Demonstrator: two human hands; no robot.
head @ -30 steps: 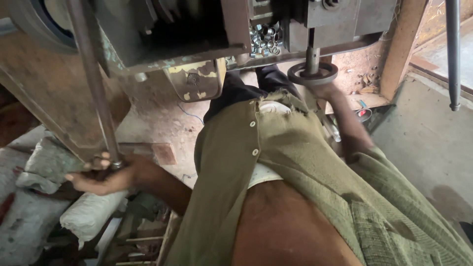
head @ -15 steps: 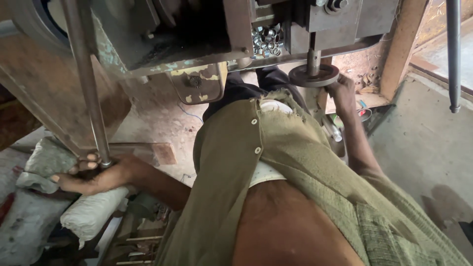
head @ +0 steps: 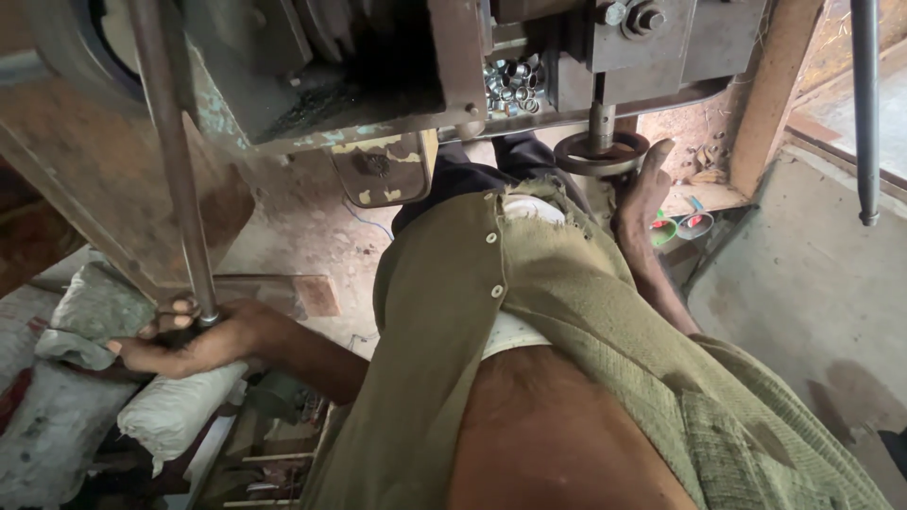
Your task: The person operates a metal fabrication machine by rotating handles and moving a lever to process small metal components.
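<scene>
- Our left hand (head: 194, 340) is wrapped around the lower end of a long steel lever rod (head: 175, 170), fingers curled tight about it just below the machine's frame.
- The lever rod runs steeply up from that grip to the top edge of the view, in front of the heavy press machine (head: 378, 76) with its worn grey-green paint.
- Our right hand (head: 642, 189) is stretched out flat with the fingers together, its tips touching the rim of a round metal die ring (head: 601, 153); it grips nothing.
- The die ring sits on a vertical shaft under the machine's head, right of centre and above our knee.
- Just left of the shaft, a heap of small shiny metal rings (head: 513, 83) lies in a recess of the machine.
- Our olive button shirt (head: 529, 312) fills the middle of the view.
- Filled white sacks (head: 142, 406) lie under and beside the left hand.
- Near the right hand, small red and green cups (head: 682, 227) stand on the floor by a wooden post (head: 770, 90).
</scene>
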